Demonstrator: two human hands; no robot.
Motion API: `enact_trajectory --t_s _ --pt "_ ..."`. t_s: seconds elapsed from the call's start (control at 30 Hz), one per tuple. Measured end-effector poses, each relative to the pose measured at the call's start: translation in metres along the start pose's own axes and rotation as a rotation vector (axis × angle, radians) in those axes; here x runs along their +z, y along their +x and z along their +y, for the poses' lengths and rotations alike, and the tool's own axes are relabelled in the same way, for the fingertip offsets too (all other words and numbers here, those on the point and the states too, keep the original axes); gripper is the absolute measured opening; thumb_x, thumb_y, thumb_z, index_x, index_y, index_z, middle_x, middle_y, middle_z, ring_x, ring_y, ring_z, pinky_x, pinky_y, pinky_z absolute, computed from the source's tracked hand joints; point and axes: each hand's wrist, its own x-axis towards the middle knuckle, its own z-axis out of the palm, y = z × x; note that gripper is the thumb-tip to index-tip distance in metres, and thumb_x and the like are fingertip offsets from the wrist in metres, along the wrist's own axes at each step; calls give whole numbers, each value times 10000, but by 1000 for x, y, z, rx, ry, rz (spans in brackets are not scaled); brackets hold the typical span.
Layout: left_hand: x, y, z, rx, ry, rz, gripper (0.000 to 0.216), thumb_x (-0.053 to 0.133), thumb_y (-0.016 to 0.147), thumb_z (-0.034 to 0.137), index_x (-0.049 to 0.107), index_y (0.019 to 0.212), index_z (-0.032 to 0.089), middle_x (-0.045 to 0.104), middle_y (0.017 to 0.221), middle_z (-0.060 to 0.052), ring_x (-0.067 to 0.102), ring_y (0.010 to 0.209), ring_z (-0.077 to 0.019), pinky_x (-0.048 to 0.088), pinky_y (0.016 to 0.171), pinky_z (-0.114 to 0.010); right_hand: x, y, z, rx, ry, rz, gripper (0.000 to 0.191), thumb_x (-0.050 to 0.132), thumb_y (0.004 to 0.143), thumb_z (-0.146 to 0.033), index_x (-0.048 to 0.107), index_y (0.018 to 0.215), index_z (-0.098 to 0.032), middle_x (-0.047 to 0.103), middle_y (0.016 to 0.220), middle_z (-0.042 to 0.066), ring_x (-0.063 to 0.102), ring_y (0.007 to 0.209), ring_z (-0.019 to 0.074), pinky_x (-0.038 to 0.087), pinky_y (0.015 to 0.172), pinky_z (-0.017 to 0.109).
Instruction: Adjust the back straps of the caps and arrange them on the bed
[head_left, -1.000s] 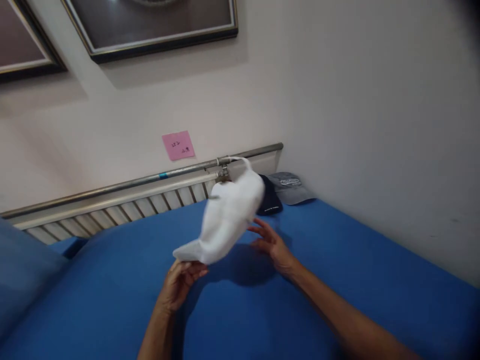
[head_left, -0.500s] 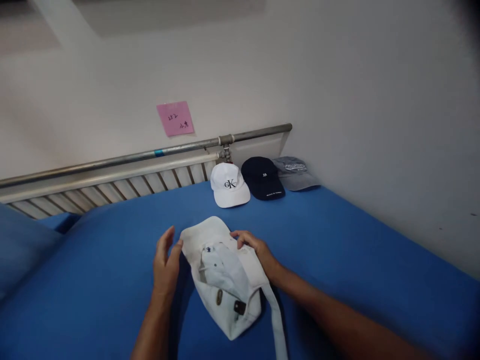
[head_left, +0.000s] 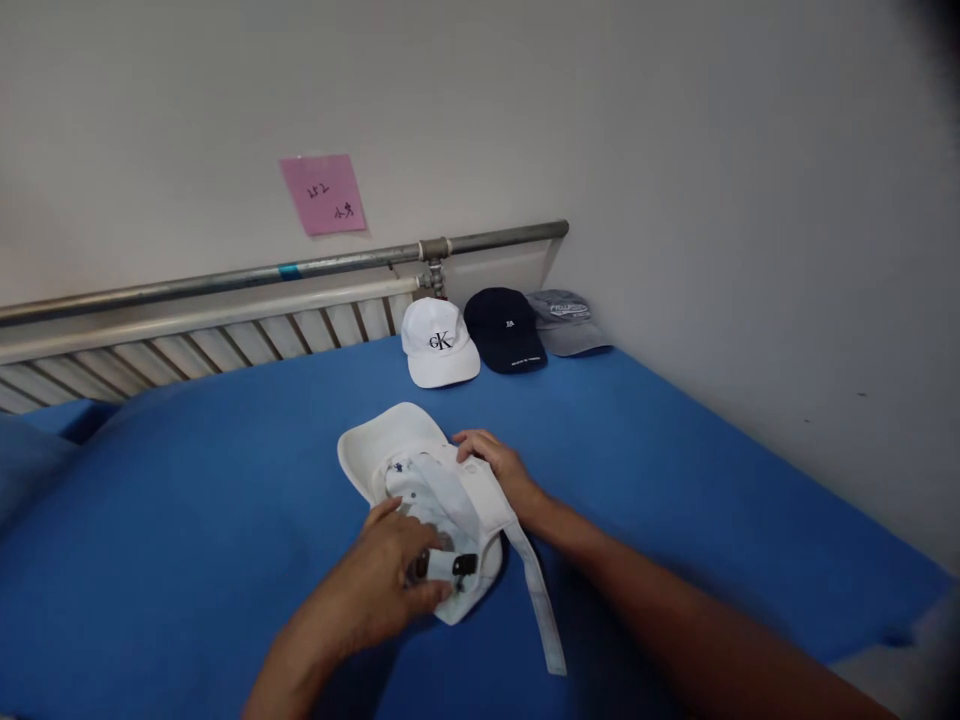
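Observation:
A white cap [head_left: 394,435] lies upturned on the blue surface, its inside facing me and its brim pointing away. My left hand [head_left: 379,575] is closed on the cap's near left edge, at a short strap end with a dark buckle [head_left: 465,564]. On the far right side, my right hand [head_left: 499,468] grips the cap's rim, fingers curled over it and thumb hidden. A long loose strap [head_left: 541,605] hangs from the rim toward me, lying on the blue surface.
Behind stand a white cap with black letters [head_left: 440,345], a black cap [head_left: 504,330] and a grey cap [head_left: 570,322] in a row. A metal pipe [head_left: 337,264] and a white radiator [head_left: 225,325] run along the wall. A pink note [head_left: 324,195] is stuck above.
My left hand has moved from beside the brim down to the buckle end and closed on it. My right hand still grips the rim. The view has shifted slightly.

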Motion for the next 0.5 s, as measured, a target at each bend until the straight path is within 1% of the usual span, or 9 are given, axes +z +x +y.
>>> enact_trajectory --t_s 0.07,0.1,0.13,0.2,0.23,0.3,0.37,0.47,0.5 --pt "-3 -3 -1 -1 -81 -7 208 625 787 259 687 983 225 690 960 -39 588 1006 -238 250 1063 -464 -10 -14 -6 -158 -104 -53 244 587 798 -218 609 1040 -197 529 1267 107 515 1176 236 406 973 396" --pt "-6 -6 -4 -6 -146 -1 160 607 801 260 686 934 218 680 936 -35 585 966 -228 333 993 -427 -15 -24 -10 -255 -163 -80 346 615 803 -229 579 1147 -210 479 1339 122 478 1228 243 402 988 405" --pt "-9 -10 -7 -16 -231 10 130 598 810 270 677 892 208 667 912 -31 579 920 -216 393 904 -381 -19 -34 -15 -362 -231 -100 393 620 816 -226 555 1204 -221 447 1377 131 449 1259 247 397 997 415" --pt "-15 -17 -17 -41 -431 51 113 599 810 289 649 842 193 632 854 -18 556 824 -181 423 753 -301 -26 -56 -25 -521 -362 -94 373 566 848 -153 554 1211 -238 433 1394 129 407 1298 250 376 1016 441" --pt "-17 -20 -22 -54 -528 78 112 611 800 293 640 834 190 615 822 -7 541 782 -163 418 715 -277 -28 -66 -29 -574 -419 -86 345 548 849 -135 575 1176 -239 443 1388 129 403 1302 261 367 1018 461" --pt "-19 -23 -32 -79 -675 124 126 645 769 291 641 835 184 595 772 8 517 726 -137 400 668 -246 -30 -83 -37 -636 -503 -84 288 530 846 -128 606 1098 -245 492 1350 108 401 1303 271 365 1008 472" --pt "-20 -22 -38 -105 -762 136 148 686 737 293 657 819 174 594 735 13 502 685 -119 384 636 -227 -29 -93 -45 -666 -532 -111 254 531 847 -133 601 1070 -235 551 1295 99 430 1281 263 351 1014 476" --pt "-26 -15 -39 -131 -823 119 163 748 688 289 691 778 165 623 721 8 508 658 -104 379 622 -214 -26 -94 -65 -675 -419 -248 281 515 870 -110 553 1134 -200 636 1170 95 540 1160 202 332 1044 450" --pt "-28 -12 -38 -127 -830 112 160 762 676 282 703 767 165 634 722 5 514 658 -102 382 626 -211 -24 -91 -74 -664 -334 -304 284 499 883 -109 541 1152 -188 660 1105 88 578 1089 179 363 1023 418"
